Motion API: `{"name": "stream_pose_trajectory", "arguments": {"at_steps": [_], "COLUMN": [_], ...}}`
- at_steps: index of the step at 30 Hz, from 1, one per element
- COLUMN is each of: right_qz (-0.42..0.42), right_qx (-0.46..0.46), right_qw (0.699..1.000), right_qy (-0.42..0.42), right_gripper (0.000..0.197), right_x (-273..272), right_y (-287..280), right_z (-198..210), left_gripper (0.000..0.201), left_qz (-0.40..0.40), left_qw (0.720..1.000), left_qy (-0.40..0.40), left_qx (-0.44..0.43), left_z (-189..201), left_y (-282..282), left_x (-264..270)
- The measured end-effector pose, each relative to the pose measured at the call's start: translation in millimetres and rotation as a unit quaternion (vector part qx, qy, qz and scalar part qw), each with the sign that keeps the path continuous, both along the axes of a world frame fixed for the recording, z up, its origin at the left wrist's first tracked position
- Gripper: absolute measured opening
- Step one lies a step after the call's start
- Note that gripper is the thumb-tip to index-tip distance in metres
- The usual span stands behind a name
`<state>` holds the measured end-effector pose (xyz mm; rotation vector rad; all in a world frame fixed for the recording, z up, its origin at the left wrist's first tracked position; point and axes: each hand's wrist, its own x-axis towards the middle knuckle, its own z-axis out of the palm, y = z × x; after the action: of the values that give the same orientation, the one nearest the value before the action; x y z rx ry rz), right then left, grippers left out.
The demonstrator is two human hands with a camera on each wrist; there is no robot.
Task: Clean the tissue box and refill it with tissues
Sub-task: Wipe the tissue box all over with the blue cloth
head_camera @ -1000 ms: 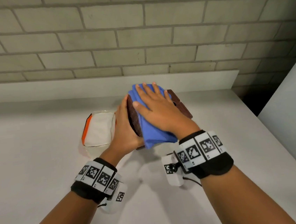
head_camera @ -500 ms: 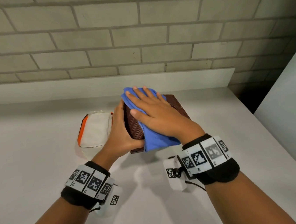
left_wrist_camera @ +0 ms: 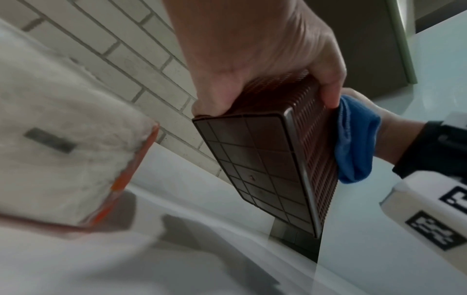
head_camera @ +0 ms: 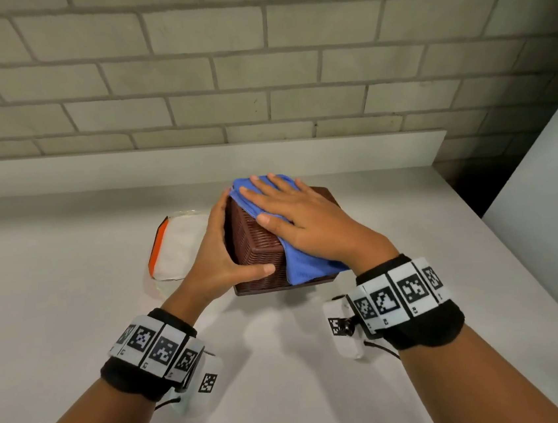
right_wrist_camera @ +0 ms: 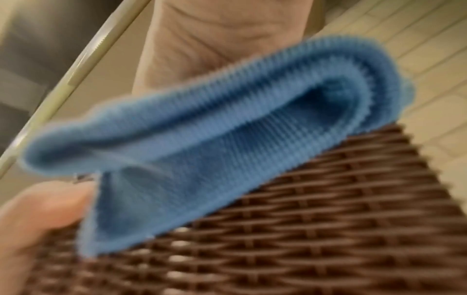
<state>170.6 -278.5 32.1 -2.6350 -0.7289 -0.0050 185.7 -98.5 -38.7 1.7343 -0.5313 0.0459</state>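
Your right hand (head_camera: 301,222) fingers lie flat on the blue cloth (head_camera: 306,267). Your left hand (head_camera: 218,252) grips the brown tissue box (head_camera: 257,251), tipped up at table center. Push hard and it may slide toward three o'clock.

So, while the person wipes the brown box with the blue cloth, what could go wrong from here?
1. The tissue box stands tilted on one edge, steadied only by the left hand; a hard wipe might make it slip on the smooth counter.
2. The blue cloth lies under the flat right hand, not gripped, so it may bunch or slide off.
3. The tissue pack lies close beside the box and could get knocked.
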Motion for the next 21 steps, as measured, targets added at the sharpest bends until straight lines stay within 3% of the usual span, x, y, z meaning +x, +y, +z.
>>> {"name": "stream_pose_trajectory", "arguments": {"at_steps": [8,15,21], "right_qz": [-0.092,-0.043,-0.171], "right_qx": [-0.02,-0.001,-0.02], "right_qw": [0.994,0.998,0.98], "right_qy": [0.06,0.039,0.097], "right_gripper": [0.055,0.054,0.057], "right_x": [4,-5,6], "right_y": [-13,11,-7], "right_z": [-4,3,-4], "left_gripper": [0.134,0.125,0.125], "left_qz": [0.0,0.005,0.013], "left_qw": [1.0,1.0,1.0], "left_qy": [0.006,-0.012,-0.002], "left_qx": [-0.009,0.014,-0.01], "left_z": [3,2,1], "left_y": [4,-4,3], "left_x": [1,-2,-1]}}
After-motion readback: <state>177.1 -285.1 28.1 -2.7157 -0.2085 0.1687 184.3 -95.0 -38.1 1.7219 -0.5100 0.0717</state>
